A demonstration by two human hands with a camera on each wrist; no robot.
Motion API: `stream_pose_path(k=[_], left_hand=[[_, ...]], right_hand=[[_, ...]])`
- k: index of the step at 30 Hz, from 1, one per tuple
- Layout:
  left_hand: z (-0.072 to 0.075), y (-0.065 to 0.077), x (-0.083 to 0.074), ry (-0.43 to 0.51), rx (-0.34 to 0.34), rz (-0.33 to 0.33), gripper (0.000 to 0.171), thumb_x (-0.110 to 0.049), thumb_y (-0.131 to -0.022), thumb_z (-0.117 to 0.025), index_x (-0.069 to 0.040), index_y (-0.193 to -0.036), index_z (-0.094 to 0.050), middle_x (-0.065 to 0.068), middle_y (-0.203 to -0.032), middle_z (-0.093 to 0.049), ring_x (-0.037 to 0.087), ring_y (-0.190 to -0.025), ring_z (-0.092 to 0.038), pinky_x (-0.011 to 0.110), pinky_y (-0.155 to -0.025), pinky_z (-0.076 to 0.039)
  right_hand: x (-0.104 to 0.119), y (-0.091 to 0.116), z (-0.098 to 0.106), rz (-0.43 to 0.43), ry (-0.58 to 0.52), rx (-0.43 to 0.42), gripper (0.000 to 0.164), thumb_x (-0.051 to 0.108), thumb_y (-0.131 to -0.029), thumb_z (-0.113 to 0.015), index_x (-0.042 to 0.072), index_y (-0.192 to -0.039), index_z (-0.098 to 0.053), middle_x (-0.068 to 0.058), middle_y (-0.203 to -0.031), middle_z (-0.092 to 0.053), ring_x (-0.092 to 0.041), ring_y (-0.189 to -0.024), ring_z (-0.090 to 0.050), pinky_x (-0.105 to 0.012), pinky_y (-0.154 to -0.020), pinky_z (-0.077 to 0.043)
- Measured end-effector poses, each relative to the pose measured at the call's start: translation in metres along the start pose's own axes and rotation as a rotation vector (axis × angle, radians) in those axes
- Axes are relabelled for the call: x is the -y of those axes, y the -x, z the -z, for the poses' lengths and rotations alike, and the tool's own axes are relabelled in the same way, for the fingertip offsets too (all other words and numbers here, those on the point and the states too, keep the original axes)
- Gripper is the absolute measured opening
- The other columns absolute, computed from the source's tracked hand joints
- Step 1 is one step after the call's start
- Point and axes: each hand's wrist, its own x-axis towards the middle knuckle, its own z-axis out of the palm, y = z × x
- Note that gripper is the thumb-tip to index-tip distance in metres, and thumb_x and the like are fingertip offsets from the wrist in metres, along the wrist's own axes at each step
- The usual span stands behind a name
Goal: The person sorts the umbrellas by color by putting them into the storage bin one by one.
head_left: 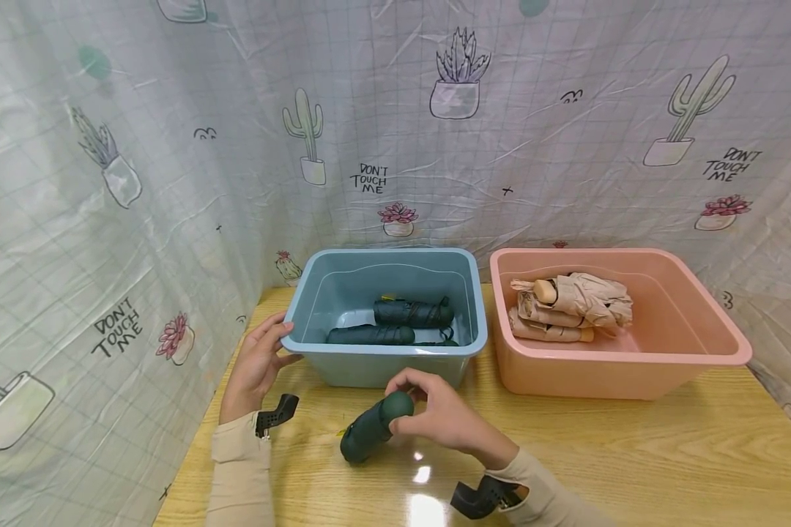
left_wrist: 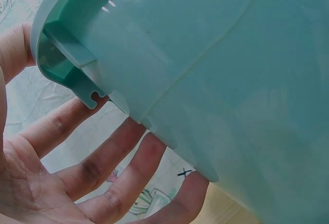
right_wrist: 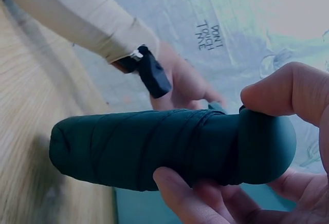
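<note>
My right hand point(head_left: 444, 419) grips a folded dark green umbrella point(head_left: 367, 433) by its rounded handle end, in front of the blue bin. In the right wrist view the folded umbrella point(right_wrist: 149, 149) lies lengthwise, its fabric wrapped tight, with thumb and fingers around the handle side. My left hand point(head_left: 255, 366) holds the left front corner of the blue bin point(head_left: 382, 349). Seen from the left wrist, the fingers point(left_wrist: 110, 170) curl under the rim against the bin's outer wall. Inside the bin lie a dark umbrella point(head_left: 411, 313) and another dark umbrella point(head_left: 369, 335), with a third partly hidden behind the front rim.
To the right stands a pink bin point(head_left: 622, 359) with several beige folded umbrellas point(head_left: 580, 304) piled at its left side. Both bins are on a wooden table point(head_left: 606, 446). A curtain point(head_left: 395, 132) printed with cacti hangs behind and along the left.
</note>
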Motion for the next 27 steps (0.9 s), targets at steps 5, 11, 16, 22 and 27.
stream_pose_path(k=[5,11,16,22,27], left_hand=[[-0.001,0.000,0.000,-0.010,0.000,0.007,0.035,-0.023,-0.104,-0.060,-0.009,-0.136,-0.060,-0.008,-0.116,-0.071,0.011,-0.102,-0.069,0.041,-0.083,-0.058],[0.000,0.001,0.000,-0.011,0.000,0.011,0.037,-0.024,-0.104,-0.060,-0.008,-0.137,-0.059,-0.008,-0.115,-0.072,0.012,-0.103,-0.070,0.041,-0.083,-0.058],[0.001,0.001,0.000,-0.014,0.000,0.010,0.037,-0.025,-0.104,-0.061,-0.008,-0.137,-0.060,-0.008,-0.113,-0.073,0.013,-0.104,-0.070,0.041,-0.084,-0.058],[0.001,0.001,0.000,-0.028,-0.006,0.013,0.038,-0.026,-0.104,-0.061,-0.008,-0.137,-0.060,-0.009,-0.113,-0.073,0.014,-0.105,-0.070,0.042,-0.084,-0.058],[0.001,0.001,0.000,-0.027,-0.001,0.004,0.039,-0.026,-0.104,-0.061,-0.007,-0.138,-0.059,-0.008,-0.112,-0.074,0.014,-0.105,-0.070,0.042,-0.084,-0.058]], right_hand=[[0.005,0.001,0.006,0.028,-0.020,-0.015,0.035,0.009,-0.075,-0.078,0.014,-0.108,-0.068,-0.006,-0.109,-0.066,-0.022,-0.096,-0.060,-0.037,-0.087,-0.048],[0.017,0.002,0.012,0.064,-0.078,-0.021,0.037,0.006,-0.076,-0.076,0.011,-0.111,-0.067,-0.009,-0.112,-0.064,-0.022,-0.092,-0.062,-0.031,-0.082,-0.052],[0.029,0.000,0.014,0.078,-0.148,0.004,0.038,0.004,-0.077,-0.075,0.007,-0.113,-0.065,-0.013,-0.113,-0.061,-0.023,-0.091,-0.062,-0.029,-0.075,-0.056],[0.048,0.002,0.019,0.068,-0.205,0.016,0.038,0.001,-0.079,-0.073,0.006,-0.115,-0.064,-0.016,-0.116,-0.060,-0.023,-0.090,-0.063,-0.032,-0.074,-0.059],[0.060,0.002,0.028,0.091,-0.221,0.018,0.038,-0.001,-0.081,-0.073,0.005,-0.117,-0.063,-0.015,-0.120,-0.058,-0.025,-0.095,-0.063,-0.032,-0.076,-0.058]])
